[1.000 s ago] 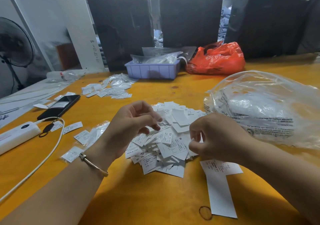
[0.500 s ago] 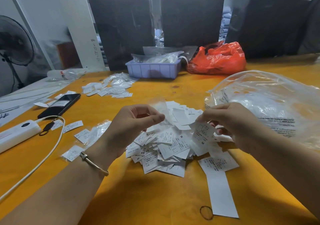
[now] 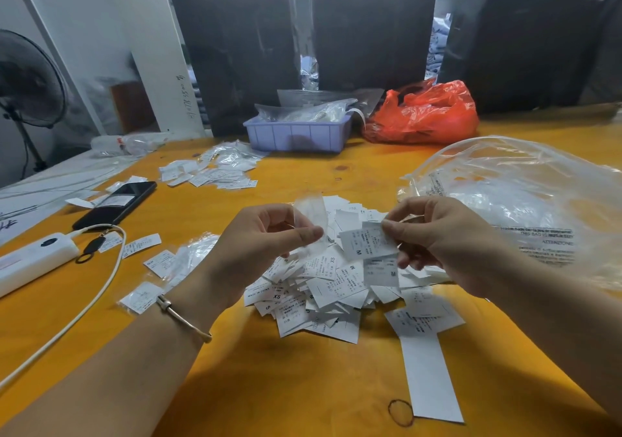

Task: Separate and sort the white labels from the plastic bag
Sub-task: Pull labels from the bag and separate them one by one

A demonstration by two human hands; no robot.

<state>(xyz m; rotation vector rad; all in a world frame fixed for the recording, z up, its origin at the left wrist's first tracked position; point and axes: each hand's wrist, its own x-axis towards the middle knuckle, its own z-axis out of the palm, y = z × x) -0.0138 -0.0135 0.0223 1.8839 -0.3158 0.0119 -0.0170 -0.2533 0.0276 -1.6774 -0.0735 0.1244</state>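
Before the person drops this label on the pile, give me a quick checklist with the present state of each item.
1. Label out of its sleeve: ok, the right hand pinches it bare.
2. Empty clear sleeve held apart: ok, the left hand pinches it.
3. Size readable: ok, an M shows on the label.
4. Only one label pinched: cannot tell, another M label sits just below it.
5. Pile within reach: ok, directly under both hands.
6. Separate spot per size on the table: cannot tell, the pile shows XS, S and M mixed.
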